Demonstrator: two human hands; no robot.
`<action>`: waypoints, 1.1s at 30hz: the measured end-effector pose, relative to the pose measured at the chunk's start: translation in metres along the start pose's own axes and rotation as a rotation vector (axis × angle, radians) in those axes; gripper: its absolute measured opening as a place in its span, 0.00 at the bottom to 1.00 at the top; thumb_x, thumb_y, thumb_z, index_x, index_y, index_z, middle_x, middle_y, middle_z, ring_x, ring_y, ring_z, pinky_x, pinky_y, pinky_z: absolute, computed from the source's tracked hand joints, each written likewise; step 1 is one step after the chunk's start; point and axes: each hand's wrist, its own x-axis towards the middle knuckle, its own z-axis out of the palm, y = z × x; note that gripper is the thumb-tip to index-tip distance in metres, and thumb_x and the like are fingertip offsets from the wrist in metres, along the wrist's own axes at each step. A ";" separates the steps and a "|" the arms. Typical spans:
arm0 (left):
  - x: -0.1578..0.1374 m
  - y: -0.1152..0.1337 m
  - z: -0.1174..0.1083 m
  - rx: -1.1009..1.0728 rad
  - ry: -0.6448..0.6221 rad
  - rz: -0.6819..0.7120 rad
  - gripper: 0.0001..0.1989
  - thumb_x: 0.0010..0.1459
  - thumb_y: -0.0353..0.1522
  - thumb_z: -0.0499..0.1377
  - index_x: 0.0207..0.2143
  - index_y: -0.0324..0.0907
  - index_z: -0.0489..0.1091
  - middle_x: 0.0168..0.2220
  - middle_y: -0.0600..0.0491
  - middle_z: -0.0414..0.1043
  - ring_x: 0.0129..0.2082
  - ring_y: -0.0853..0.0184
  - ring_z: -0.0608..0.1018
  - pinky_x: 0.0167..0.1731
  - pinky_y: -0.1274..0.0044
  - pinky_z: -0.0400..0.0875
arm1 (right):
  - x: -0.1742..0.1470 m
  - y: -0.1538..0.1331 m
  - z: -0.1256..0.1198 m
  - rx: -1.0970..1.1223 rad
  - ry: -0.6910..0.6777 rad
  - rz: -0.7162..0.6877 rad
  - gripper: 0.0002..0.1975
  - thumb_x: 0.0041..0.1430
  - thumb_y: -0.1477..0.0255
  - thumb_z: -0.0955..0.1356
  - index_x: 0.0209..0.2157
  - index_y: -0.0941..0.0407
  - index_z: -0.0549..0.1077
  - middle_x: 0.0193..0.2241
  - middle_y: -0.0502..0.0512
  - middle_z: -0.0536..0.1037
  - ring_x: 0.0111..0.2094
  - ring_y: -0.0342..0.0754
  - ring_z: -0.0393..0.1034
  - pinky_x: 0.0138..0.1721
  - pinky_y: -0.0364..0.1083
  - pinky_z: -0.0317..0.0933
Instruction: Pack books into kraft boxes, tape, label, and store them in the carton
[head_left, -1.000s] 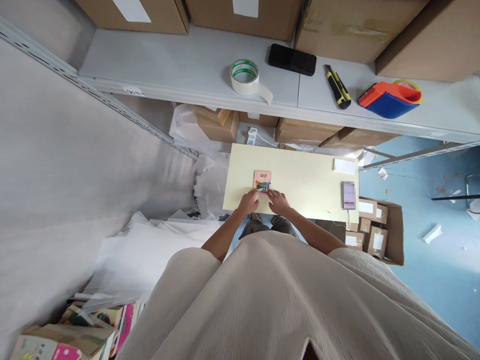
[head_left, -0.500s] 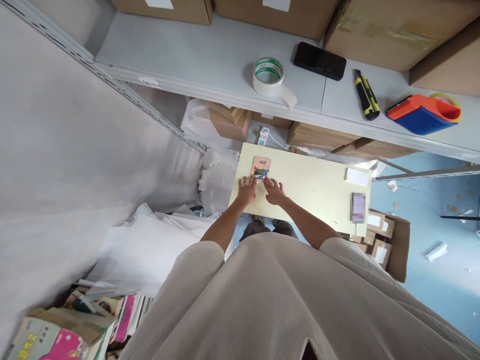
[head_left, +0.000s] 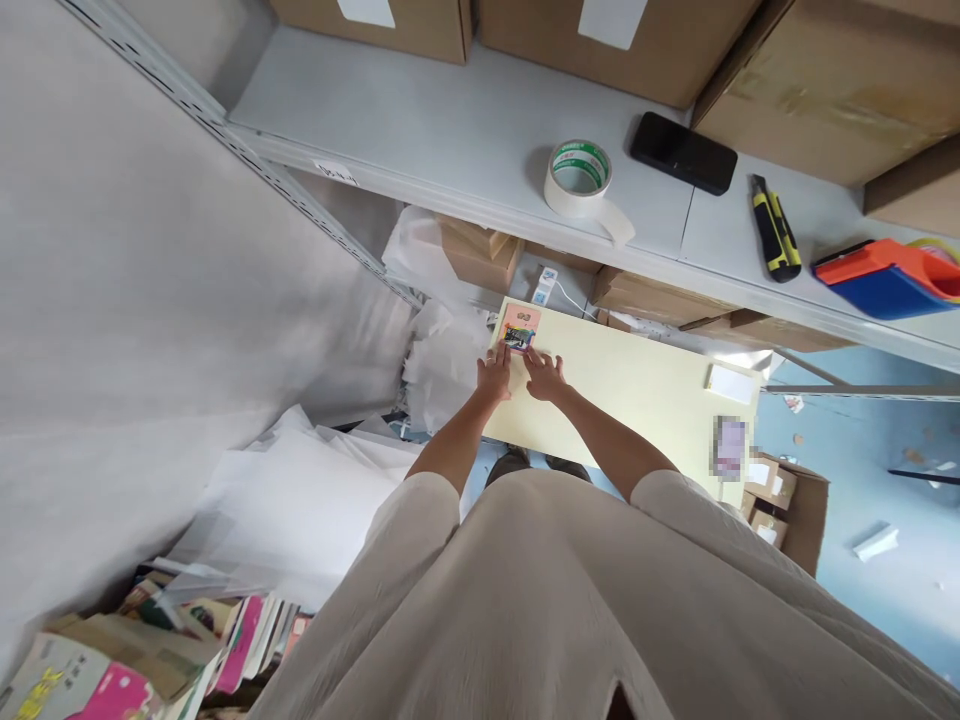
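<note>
Both hands lie flat, fingers spread, on the card's point(head_left: 520, 329) near edge — left hand point(head_left: 495, 371) and right hand point(head_left: 544, 375) side by side, pinning it at the table's point(head_left: 645, 380) far-left corner.

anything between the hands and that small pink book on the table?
Nothing visible. Left hand and right hand lie on the pale yellow table with fingertips at the near edge of the small pink book. Whether they touch it is too small to tell. The table around the book is bare.
</note>
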 end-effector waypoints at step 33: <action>-0.067 0.019 0.005 0.106 0.207 -0.139 0.57 0.63 0.37 0.70 0.86 0.43 0.44 0.85 0.29 0.41 0.84 0.37 0.54 0.80 0.43 0.44 | -0.131 0.057 0.052 0.181 0.025 0.113 0.42 0.72 0.71 0.67 0.84 0.56 0.56 0.85 0.66 0.50 0.82 0.62 0.54 0.79 0.58 0.53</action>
